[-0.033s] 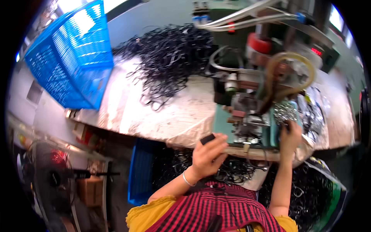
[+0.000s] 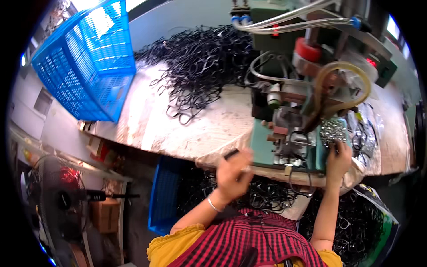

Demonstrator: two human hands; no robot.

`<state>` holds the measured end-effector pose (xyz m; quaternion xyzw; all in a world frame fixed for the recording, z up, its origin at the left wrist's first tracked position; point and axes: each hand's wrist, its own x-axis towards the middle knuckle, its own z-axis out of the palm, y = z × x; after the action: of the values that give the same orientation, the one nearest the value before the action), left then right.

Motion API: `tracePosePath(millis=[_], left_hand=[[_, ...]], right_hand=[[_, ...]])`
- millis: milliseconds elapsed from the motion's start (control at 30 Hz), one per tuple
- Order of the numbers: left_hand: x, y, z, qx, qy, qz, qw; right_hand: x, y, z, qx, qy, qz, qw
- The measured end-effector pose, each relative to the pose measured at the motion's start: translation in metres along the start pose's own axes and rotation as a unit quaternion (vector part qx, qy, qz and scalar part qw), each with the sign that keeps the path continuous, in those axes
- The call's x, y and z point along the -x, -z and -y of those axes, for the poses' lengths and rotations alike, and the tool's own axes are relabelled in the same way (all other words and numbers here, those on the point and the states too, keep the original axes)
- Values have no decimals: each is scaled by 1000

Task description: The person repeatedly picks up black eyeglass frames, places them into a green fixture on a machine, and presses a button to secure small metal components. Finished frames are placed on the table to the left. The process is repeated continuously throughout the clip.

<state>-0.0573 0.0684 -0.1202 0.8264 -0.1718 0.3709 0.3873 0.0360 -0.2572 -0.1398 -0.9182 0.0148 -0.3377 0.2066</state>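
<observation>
My right hand (image 2: 340, 160) is at the near edge of a green tray of small shiny metal pieces (image 2: 331, 130). Its fingers are drawn together at the pieces; what they hold, if anything, is hidden. Motion smears my left hand (image 2: 233, 175), raised in front of the table edge, with a black band (image 2: 231, 154) round one finger. Between the hands stands a bench press with a metal fixture (image 2: 291, 135). From the fixture's front hangs a thin black loop (image 2: 291, 182), touched by neither hand.
A heap of black loops (image 2: 200, 66) covers the table's back. A blue crate (image 2: 84, 71) stands at left. Below the edge are a blue bin (image 2: 162, 196) and a sack of black loops (image 2: 356, 227). Clear bags (image 2: 367, 133) lie right of the tray; a fan (image 2: 60, 200) stands lower left.
My left hand has drawn slightly back from the press and its fingers are now smeared. My right hand stays by the metal pieces. The hanging black loop now shows more plainly.
</observation>
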Motion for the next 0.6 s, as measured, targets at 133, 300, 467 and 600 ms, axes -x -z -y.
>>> tracePosePath(millis=[133, 300, 467, 600], left_hand=[[-28, 73, 74, -136, 156, -95, 974], [-54, 158, 220, -373, 156, 189, 895], [-22, 115, 278, -175, 255, 168, 936], [-19, 74, 186, -211, 169, 200, 942]], right_hand=[[-1, -6, -9, -17, 40, -57, 997], [-27, -11, 15, -177, -15, -13, 984], [-14, -4, 4, -220, -64, -12, 973], [17, 28, -8, -176, -97, -26, 979]])
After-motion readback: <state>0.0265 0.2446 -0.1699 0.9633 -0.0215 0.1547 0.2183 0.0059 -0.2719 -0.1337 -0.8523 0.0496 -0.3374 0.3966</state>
